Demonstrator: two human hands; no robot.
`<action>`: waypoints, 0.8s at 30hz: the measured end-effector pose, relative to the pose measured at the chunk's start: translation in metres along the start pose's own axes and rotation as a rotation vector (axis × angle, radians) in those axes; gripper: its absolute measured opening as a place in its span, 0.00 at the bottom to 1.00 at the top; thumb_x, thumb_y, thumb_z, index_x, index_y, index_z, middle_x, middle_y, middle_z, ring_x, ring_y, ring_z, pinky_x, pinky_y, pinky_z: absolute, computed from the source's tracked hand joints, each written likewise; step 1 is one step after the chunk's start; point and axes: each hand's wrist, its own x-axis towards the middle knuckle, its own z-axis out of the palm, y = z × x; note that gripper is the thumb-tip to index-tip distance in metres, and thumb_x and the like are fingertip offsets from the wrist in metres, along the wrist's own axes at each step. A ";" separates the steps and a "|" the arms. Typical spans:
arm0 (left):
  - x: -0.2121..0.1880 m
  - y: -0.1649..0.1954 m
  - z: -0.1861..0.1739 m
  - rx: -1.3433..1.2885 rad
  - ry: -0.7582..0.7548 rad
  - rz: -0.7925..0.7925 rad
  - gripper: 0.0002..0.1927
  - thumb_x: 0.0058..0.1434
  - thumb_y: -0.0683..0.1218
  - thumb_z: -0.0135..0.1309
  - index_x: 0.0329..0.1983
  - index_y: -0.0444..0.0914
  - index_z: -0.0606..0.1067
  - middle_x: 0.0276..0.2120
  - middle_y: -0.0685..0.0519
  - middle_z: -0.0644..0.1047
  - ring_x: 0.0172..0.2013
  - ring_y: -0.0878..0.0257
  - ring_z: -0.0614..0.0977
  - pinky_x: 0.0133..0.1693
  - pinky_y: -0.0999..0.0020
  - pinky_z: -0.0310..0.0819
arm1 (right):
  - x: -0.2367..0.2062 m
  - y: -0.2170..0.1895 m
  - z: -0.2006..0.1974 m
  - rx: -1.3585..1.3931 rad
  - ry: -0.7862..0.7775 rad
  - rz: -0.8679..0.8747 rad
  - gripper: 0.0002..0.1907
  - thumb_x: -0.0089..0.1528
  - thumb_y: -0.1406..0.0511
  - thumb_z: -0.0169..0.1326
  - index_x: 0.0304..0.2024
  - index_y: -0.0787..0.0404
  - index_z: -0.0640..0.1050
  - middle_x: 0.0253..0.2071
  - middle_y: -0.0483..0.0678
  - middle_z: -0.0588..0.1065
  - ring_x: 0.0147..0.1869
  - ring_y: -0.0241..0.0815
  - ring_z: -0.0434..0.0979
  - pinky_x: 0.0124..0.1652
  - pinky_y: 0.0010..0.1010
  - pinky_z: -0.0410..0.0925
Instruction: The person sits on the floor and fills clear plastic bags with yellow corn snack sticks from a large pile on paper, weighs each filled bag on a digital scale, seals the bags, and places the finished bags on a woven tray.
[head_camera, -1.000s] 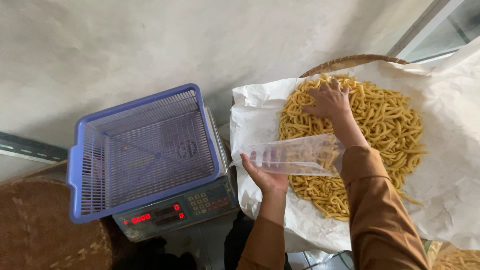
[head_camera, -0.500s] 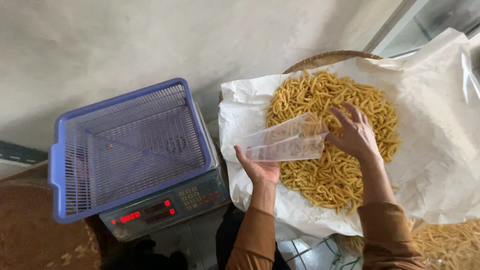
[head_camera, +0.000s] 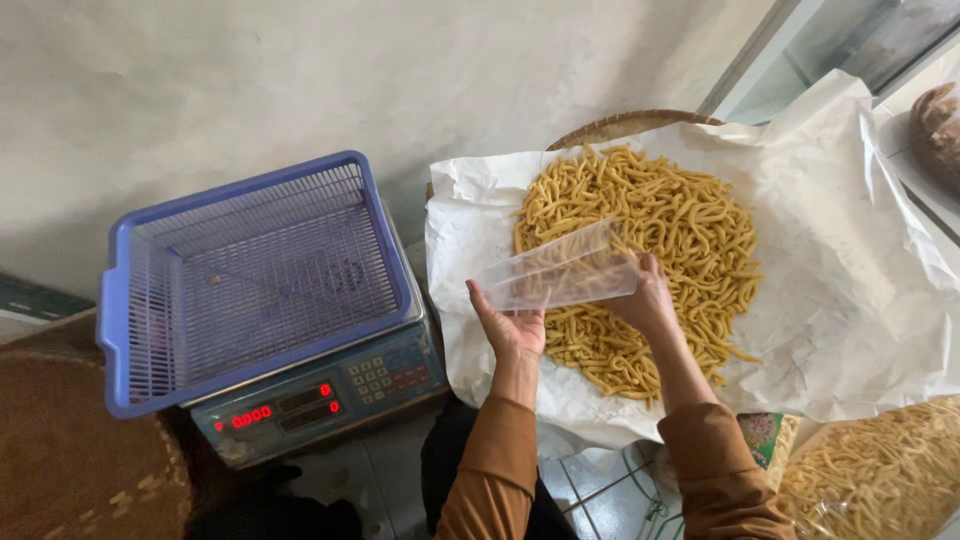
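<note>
A clear plastic bag (head_camera: 560, 272) is held level over a heap of yellow stick snacks (head_camera: 650, 250). My left hand (head_camera: 510, 325) supports the bag's near end from below, palm up. My right hand (head_camera: 645, 295) grips the bag's far end, fingers at its mouth, just above the snacks. The snacks lie on white paper (head_camera: 840, 270) lining a woven tray (head_camera: 630, 125).
A blue plastic basket (head_camera: 250, 280) sits on a digital scale (head_camera: 320, 395) with red digits, left of the tray. A brown woven mat (head_camera: 70, 450) lies at the lower left. A bag of more snacks (head_camera: 880, 480) is at the lower right. A grey wall stands behind.
My right hand left the far side of the snack heap and came back to the bag's open end. The bag stays held by my left hand. The camera view shifted right.
</note>
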 end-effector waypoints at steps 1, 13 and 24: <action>0.002 0.000 -0.003 0.008 0.026 0.000 0.49 0.49 0.72 0.58 0.70 0.47 0.63 0.66 0.49 0.68 0.63 0.48 0.72 0.57 0.39 0.71 | -0.001 0.010 -0.009 0.118 0.024 0.064 0.33 0.48 0.61 0.75 0.53 0.54 0.76 0.50 0.55 0.78 0.59 0.57 0.72 0.51 0.53 0.73; 0.006 -0.014 -0.009 0.078 0.024 -0.018 0.53 0.48 0.71 0.62 0.73 0.45 0.62 0.70 0.50 0.65 0.67 0.48 0.68 0.60 0.35 0.67 | -0.023 0.006 -0.142 1.564 0.365 0.194 0.24 0.62 0.76 0.58 0.59 0.59 0.68 0.52 0.50 0.75 0.53 0.43 0.80 0.49 0.36 0.79; -0.006 -0.013 0.001 0.095 0.055 -0.016 0.53 0.48 0.70 0.60 0.75 0.50 0.57 0.70 0.52 0.63 0.66 0.50 0.68 0.61 0.35 0.68 | -0.017 -0.048 -0.121 1.185 0.319 0.079 0.28 0.62 0.75 0.62 0.61 0.59 0.66 0.54 0.48 0.73 0.57 0.38 0.76 0.56 0.31 0.75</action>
